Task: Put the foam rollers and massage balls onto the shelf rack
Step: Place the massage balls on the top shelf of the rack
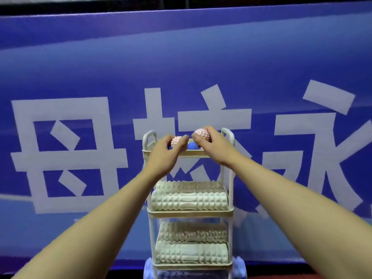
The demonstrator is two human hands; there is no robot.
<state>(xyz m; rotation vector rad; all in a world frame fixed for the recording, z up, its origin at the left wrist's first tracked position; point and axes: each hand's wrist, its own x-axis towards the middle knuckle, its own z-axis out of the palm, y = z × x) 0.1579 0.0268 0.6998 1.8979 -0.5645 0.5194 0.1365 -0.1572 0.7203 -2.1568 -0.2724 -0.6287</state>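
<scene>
both hands are closed on spiky pink massage balls. the left hand (pixel 165 151) wraps its fingers over the front of one pink ball (pixel 177 141), and the right hand (pixel 209 147) pinches a second pink ball (pixel 203 134) from below and behind, a little higher. both are held over the top tray (pixel 193 153) of the shelf rack (pixel 230 178), the left ball toward ten o'clock of the tray, the right one toward one o'clock. between the two hands a blue massage ball (pixel 192 146) already sits in the tray, roughly at its centre.

lower down, the middle shelf carries two pale foam rollers (pixel 189 201) lying side by side, and the bottom shelf holds two more rollers (pixel 191 253). so the rollers look shelved and the balls seem to be the last of it. behind the rack hangs a blue banner (pixel 80 67) with large white characters.

the risk i'd watch: the tray rim looks shallow and the balls are round. let go from the height the right hand has now, and the ball could bounce off the blue one or the rim and go over the far edge at twelve o'clock. two hands releasing at once in that crowded tray could also knock the blue ball out. a push on the light frame might rock it.
</scene>
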